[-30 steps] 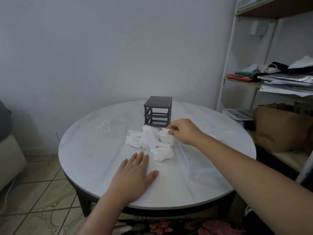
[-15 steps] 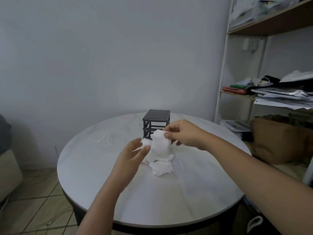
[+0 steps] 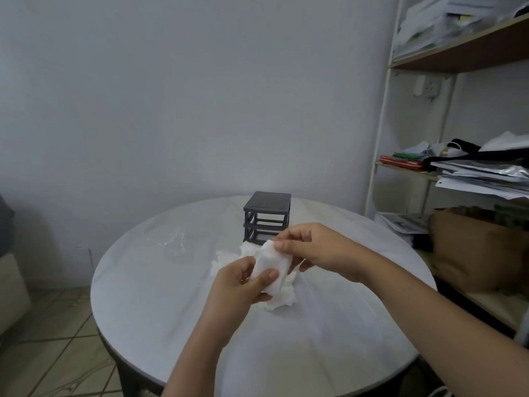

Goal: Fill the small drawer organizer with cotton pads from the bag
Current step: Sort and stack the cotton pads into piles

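A small dark grey drawer organizer [image 3: 267, 216] stands on the round white table [image 3: 177, 305], its frame open with no drawers visible in it. In front of it lies a heap of white cotton pads [image 3: 282, 299]. Above the heap both hands hold one white bundle of cotton pads [image 3: 270, 266]. My left hand [image 3: 243, 285] grips its lower end from below. My right hand [image 3: 312, 247] pinches its upper end with thumb and fingers. A clear plastic bag [image 3: 174, 242] lies crumpled on the table to the left.
A white shelf unit [image 3: 380, 144] stands at the right, stacked with papers and clothes, with a brown paper bag [image 3: 475, 247] on its low shelf. A plain wall is behind the table. Tiled floor [image 3: 57, 345] shows at lower left.
My left hand left the tabletop and rose to take the bundle's lower end. My right hand lifted the bundle off the heap and holds it higher, toward me.
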